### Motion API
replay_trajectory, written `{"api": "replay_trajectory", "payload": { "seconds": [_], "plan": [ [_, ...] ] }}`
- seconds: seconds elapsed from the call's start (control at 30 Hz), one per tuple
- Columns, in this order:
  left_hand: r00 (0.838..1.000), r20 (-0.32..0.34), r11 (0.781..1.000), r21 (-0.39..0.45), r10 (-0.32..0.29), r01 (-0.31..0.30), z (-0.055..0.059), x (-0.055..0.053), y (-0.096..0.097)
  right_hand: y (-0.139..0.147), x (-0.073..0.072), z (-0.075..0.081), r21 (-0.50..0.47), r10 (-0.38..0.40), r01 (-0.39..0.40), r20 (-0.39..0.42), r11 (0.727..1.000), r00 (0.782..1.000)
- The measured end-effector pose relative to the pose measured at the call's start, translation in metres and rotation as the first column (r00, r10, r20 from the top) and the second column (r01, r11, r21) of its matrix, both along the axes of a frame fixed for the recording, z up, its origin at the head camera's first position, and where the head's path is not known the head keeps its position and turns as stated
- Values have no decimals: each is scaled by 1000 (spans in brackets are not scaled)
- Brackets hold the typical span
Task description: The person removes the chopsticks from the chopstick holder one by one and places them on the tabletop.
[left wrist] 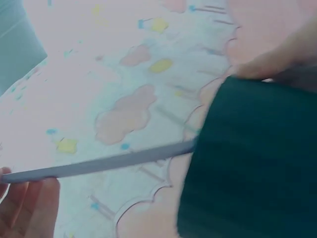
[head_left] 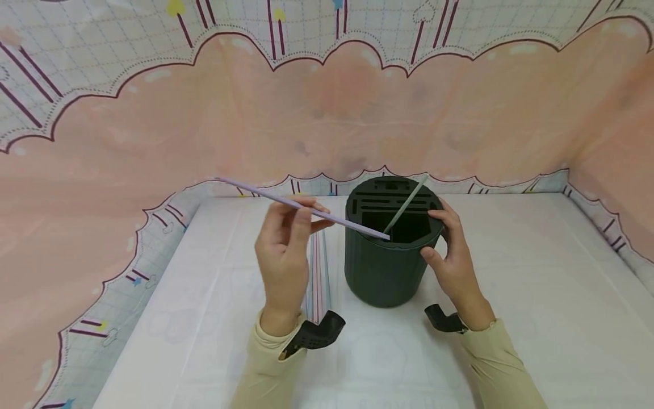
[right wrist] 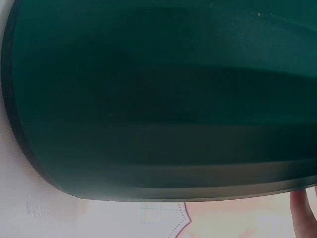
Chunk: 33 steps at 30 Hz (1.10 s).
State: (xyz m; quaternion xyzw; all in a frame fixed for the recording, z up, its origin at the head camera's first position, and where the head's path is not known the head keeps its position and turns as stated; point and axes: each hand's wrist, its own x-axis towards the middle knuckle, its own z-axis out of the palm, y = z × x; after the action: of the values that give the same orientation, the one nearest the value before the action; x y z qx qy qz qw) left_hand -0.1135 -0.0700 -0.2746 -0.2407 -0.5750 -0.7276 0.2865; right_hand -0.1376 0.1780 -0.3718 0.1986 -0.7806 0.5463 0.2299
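My left hand pinches a long thin purple stick between thumb and fingers. The stick slants down to the right, and its lower end overlaps the front rim of a dark green round container. In the left wrist view the purple stick reaches the container. A slotted panel covers the back of the container's top, with a wide opening in front. One pale green stick leans out of that opening. My right hand grips the container's right side at the rim; its ribbed wall fills the right wrist view.
Several thin coloured sticks lie side by side on the white table, left of the container and partly behind the left hand. A patterned cloth backdrop rises behind the table and along its sides.
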Motion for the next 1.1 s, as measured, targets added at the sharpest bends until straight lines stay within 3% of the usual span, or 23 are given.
{"api": "replay_trajectory", "payload": {
  "seconds": [0.17, 0.27, 0.37, 0.43, 0.53, 0.6, 0.7, 0.87, 1.0, 1.1],
  "plan": [
    [1000, 15, 985, 172, 4, -7, 6, -5, -25, -1, 2, -2, 1, -12, 12, 2, 1000, 1000],
    [998, 47, 981, 191, -36, 27, 5, -10, -39, -3, 3, -2, 3, -14, 14, -1, 1000, 1000],
    [990, 139, 996, 90, -39, 27, -1, -16, -51, -4, 4, -2, 11, -20, 20, -5, 1000, 1000],
    [975, 221, 1000, -12, -16, 19, -8, -22, -57, -4, 5, -3, 16, -23, 23, -9, 1000, 1000],
    [940, 332, 980, -199, 75, -8, -21, -33, -63, -5, 6, -4, 9, -20, 20, -12, 1000, 1000],
    [908, 387, 943, -331, 158, -23, -30, -40, -66, -7, 6, -4, 3, -20, 20, -11, 1000, 1000],
    [850, 438, 849, -528, 292, -19, -43, -51, -69, -7, 6, -2, -6, -17, 17, -7, 1000, 1000],
    [764, 485, 707, -705, 426, 53, -62, -64, -77, -7, 6, -2, -10, -13, 13, -2, 1000, 1000],
    [714, 512, 641, -759, 477, 117, -74, -71, -84, -6, 6, -3, -7, -19, 19, 8, 1000, 1000],
    [676, 557, 617, -764, 482, 189, -85, -77, -88, -5, 3, -3, -4, -23, 24, 16, 1000, 1000]
  ]
}}
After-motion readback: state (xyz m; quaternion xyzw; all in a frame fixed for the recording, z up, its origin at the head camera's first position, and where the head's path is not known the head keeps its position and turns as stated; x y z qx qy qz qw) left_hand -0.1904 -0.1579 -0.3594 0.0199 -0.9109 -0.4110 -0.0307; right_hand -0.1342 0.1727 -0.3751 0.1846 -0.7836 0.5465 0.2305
